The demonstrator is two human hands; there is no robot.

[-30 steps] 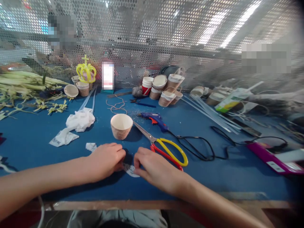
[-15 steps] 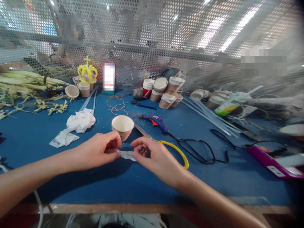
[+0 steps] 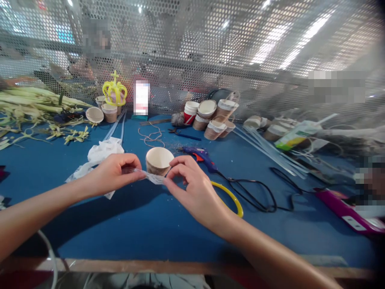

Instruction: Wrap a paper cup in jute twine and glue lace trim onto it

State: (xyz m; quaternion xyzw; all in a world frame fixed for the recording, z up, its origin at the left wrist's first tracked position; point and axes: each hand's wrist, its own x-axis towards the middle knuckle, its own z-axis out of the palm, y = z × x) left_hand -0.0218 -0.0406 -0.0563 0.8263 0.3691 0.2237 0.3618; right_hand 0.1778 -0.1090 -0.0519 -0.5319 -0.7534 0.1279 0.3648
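White lacy strip, one, on the cup's near side.
My feed, left to right: left hand, pinching the strip; fabric likely light, limp, best gripped near its ends; right hand, pinching its right end.

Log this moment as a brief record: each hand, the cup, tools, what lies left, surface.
left hand: pinching one end of a white strip
right hand: pinching the strip's other end
cup: upright, just beyond the strip; contact unclear
tools: blue glue gun right of the cup; yellow handle loop partly hidden
left: crumpled white material beyond the left hand
surface: blue tabletop
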